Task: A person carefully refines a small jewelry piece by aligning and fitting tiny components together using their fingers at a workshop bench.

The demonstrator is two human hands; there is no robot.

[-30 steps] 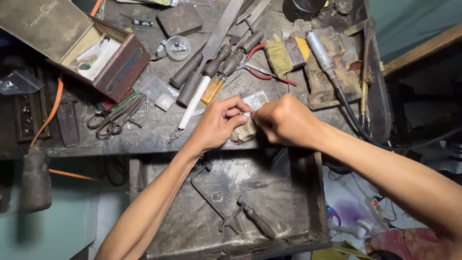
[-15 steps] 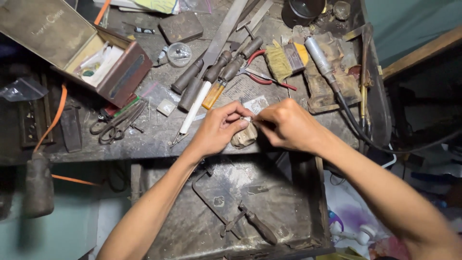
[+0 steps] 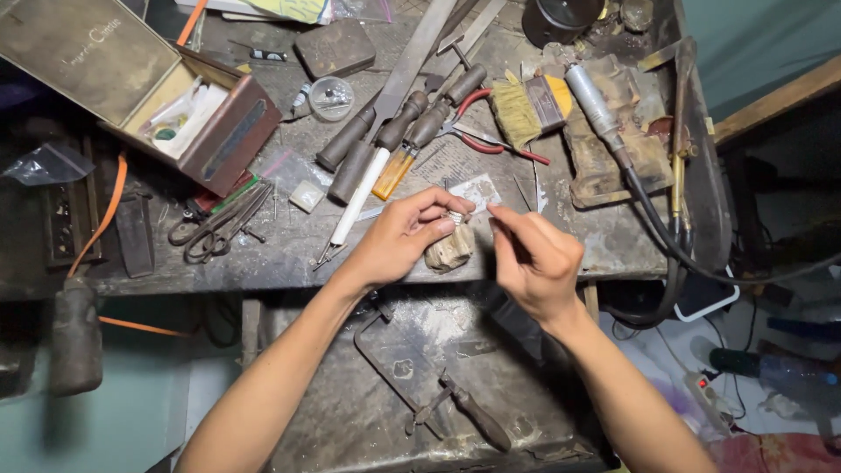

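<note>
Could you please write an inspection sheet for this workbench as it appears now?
Surface: grey workbench, worn and dusty.
Job's things: small silvery piece at left hand's fingertips, above wooden bench peg.
Clutter: files, scissors, brush, open box, saw frame in tray below.
Hands: left hand pinching the piece; right hand fingers pinched just beside it, contents cannot be told.
Cables: black cord from rotary handpiece.
Surroundings: power strip on the floor.

A worn grey workbench [image 3: 289, 254] is standing over a pulled-out drawer [image 3: 368, 412], teal wall [image 3: 753, 44] showing far right.
</note>
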